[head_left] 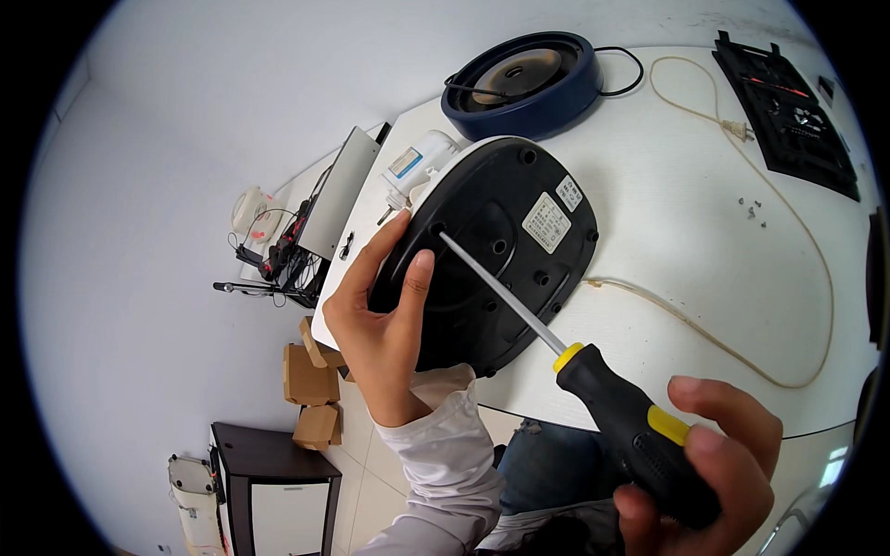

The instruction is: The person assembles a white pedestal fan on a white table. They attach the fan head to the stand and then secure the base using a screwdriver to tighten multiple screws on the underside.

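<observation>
A small appliance with a black base plate (pixel 473 306) is tilted up on the white table, its underside with several recessed holes and two white labels facing me. My left hand (pixel 385 310) grips its left edge, thumb on the black plate and fingers behind. In my right hand (pixel 728 454) is a black and yellow screwdriver (pixel 519 310), held by its handle. The shaft's tip reaches a hole near my left thumb; whether it sits on a screw cannot be seen. Behind the base shows a white cylindrical motor (pixel 422 167) with a blue-edged label.
Several loose screws (pixel 751 211) lie on the white table (pixel 667 213) at the right, inside the loop of a beige power cord (pixel 825 306). A black tool case (pixel 788 116) lies open at the far right. At the back stands a round dark-blue appliance (pixel 524 88). Cardboard boxes (pixel 311 375) sit below left.
</observation>
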Demonstrator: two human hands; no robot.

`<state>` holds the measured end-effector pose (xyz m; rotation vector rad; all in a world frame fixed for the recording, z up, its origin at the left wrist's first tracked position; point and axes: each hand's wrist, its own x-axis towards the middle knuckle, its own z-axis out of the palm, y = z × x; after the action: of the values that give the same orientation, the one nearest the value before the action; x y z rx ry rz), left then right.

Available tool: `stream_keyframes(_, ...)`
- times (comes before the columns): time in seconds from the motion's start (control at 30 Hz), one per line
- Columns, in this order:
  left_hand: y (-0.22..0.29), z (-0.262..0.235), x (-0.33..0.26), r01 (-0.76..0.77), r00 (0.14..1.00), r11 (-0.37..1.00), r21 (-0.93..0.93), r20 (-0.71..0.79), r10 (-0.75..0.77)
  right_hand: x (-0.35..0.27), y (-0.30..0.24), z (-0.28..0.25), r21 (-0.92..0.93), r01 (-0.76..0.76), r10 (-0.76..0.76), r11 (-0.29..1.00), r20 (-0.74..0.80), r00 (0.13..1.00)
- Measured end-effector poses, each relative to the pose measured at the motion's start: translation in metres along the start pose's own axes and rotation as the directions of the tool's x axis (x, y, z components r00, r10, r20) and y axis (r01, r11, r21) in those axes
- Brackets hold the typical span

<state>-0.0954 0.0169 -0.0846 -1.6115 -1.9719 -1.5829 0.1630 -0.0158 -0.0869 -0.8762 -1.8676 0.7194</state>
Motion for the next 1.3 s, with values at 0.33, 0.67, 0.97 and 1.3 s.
stream_keyframes(0.33, 0.002, 0.000, 0.000, 0.030, 0.999, 0.999, 0.013, 0.013, -0.031, 0.013, 0.043, 0.008, 0.062, 0.524, -0.512, 0.850, -0.139, 0.847)
stream_keyframes(0.67, 0.001, 0.000, 0.000, 0.029, 0.999, 0.999, 0.015, 0.014, -0.029, 0.011, 0.041, 0.009, 0.059, 0.503, -0.492, 0.862, -0.131, 0.860)
stream_keyframes(0.97, 0.002, 0.000, 0.000, 0.029, 1.000, 1.000, 0.006, -0.003, -0.029, 0.008, 0.037, 0.016, 0.064, 0.450, -0.429, 0.891, -0.206, 0.879)
stream_keyframes(1.3, -0.002, -0.003, -0.003, 0.041, 0.999, 0.999, 0.011, -0.007, -0.041, -0.002, 0.018, 0.024, 0.061, 0.268, -0.249, 0.961, -0.219, 0.943)
